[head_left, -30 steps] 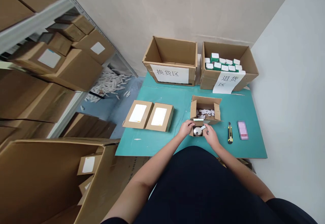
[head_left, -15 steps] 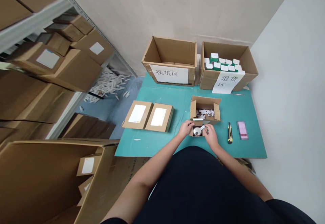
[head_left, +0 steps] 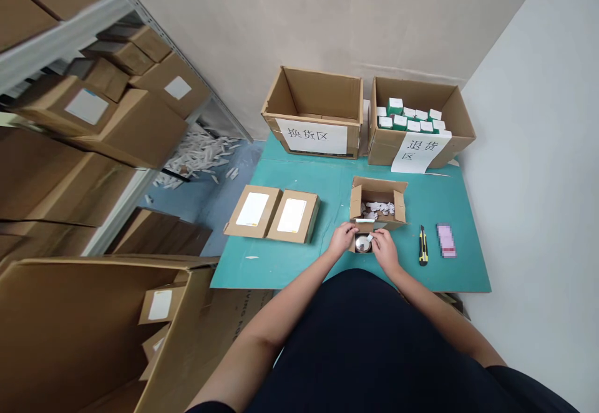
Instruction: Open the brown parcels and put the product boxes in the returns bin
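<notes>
A small box (head_left: 350, 249) stands at the near side of the table, its top open. Inside it sits a round, shiny metallic object (head_left: 362, 244). My left hand (head_left: 344, 238) has its fingers closed on the box's upper left edge. At the right edge, my right hand (head_left: 385, 251) pinches a small pale strip (head_left: 369, 238) over the metallic object; whether it is a flap or loose paper I cannot tell. Just behind is an open carton (head_left: 379, 187) with crumpled paper (head_left: 378, 207) inside.
Two closed, labelled cartons (head_left: 291, 216) lie at the left. A yellow-and-black utility knife (head_left: 423, 246) and a blurred pink item (head_left: 446, 241) lie at the right. Behind stand a big open box (head_left: 322, 85) and another (head_left: 461, 110) holding several green-and-white boxes (head_left: 395, 106). Shelving (head_left: 112, 1) fills the left.
The right hand and the pale strip have moved slightly left, over the metallic object. The left hand stays at the small box's edge.
</notes>
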A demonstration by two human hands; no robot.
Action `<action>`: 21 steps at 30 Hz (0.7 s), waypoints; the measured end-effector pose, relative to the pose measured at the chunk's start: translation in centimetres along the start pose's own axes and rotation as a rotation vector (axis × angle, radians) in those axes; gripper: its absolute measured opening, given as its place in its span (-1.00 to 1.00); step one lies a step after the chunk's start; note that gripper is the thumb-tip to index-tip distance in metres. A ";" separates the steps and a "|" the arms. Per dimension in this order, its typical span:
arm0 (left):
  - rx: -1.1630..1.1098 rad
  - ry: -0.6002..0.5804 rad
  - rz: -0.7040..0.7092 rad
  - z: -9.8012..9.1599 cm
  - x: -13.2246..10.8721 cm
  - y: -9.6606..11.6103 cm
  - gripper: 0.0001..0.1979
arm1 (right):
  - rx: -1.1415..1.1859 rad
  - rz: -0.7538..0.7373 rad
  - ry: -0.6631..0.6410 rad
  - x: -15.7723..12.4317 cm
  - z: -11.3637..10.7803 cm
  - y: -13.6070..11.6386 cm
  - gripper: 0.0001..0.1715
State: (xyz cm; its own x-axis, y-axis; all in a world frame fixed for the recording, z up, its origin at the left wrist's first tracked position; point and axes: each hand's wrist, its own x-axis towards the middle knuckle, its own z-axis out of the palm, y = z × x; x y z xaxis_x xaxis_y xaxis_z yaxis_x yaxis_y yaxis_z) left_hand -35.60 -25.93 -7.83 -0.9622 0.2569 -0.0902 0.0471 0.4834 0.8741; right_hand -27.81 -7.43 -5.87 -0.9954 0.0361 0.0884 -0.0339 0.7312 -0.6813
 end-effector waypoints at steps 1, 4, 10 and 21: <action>-0.002 0.001 0.000 0.0 0.0 0.0 -0.85 | 0.017 -0.011 0.009 0.0 0.1 0.0 -0.59; -0.005 0.008 0.002 0.1 -0.2 0.0 -0.84 | 0.046 -0.034 0.037 -0.2 0.3 0.0 -0.57; -0.014 0.028 0.002 0.1 -0.3 0.2 -0.84 | -0.011 -0.071 0.009 -0.9 0.6 0.1 -0.60; -0.002 0.021 -0.019 0.1 -0.3 0.6 -0.85 | -0.126 0.071 0.015 -0.3 0.6 -0.5 -0.62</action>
State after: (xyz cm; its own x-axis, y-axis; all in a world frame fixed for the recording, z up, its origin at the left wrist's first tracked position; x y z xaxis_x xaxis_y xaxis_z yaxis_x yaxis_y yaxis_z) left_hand -35.29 -25.60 -7.31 -0.9684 0.2296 -0.0970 0.0278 0.4865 0.8732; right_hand -27.57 -8.17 -5.97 -0.9934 0.1007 0.0545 0.0494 0.8061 -0.5897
